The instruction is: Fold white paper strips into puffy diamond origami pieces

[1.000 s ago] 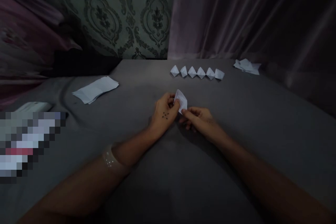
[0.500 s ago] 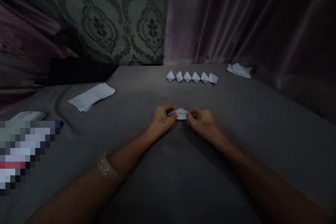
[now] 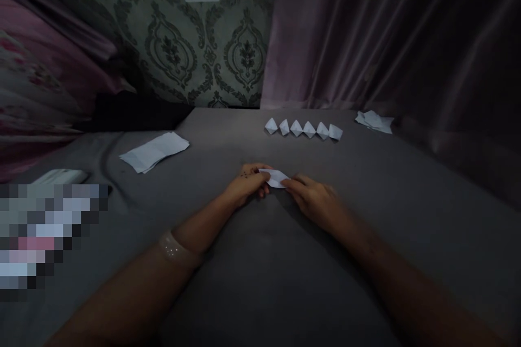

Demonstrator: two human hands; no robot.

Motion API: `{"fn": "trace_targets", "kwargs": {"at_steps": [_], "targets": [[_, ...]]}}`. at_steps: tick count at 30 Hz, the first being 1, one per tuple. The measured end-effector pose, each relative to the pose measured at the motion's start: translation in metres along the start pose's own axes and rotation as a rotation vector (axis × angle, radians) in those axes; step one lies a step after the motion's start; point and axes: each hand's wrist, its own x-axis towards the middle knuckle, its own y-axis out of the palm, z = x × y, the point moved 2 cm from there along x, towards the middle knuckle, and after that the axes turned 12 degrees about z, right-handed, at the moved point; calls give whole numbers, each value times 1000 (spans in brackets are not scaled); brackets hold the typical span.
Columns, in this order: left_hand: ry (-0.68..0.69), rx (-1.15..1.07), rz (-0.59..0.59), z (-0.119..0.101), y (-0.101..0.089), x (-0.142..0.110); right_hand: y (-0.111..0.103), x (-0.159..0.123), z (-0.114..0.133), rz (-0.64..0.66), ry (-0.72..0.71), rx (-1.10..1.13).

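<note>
Where left hand (image 3: pixel 244 183) and right hand (image 3: pixel 316 200) pinch the folded paper (image 3: pixel 277 178), fingers close narrowly at opposite ends. Seems light, easily creased; edges likely suit gripping.

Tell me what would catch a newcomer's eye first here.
Likely the row of six folded white paper pieces standing out against the grey surface, toward the far side, right of centre. Next, nearer and central, the small white paper held between the left hand and the right hand. Behind, the dark-patterned wall meets a pinkish curtain.
</note>
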Motion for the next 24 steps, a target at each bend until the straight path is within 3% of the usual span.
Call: {"fn": "trace_targets", "kwargs": {"at_steps": [9, 17, 21, 24], "targets": [[-23, -11, 129, -5, -3, -1, -2, 4, 4, 60, -35, -75], [65, -26, 142, 0, -24, 9, -7, 29, 5, -13, -105, 126], [33, -34, 4, -2, -48, 16, -9, 57, 12, 25, -121, 142], [47, -167, -240, -6, -68, 20, -7, 90, 16, 1, 55, 97]]}}
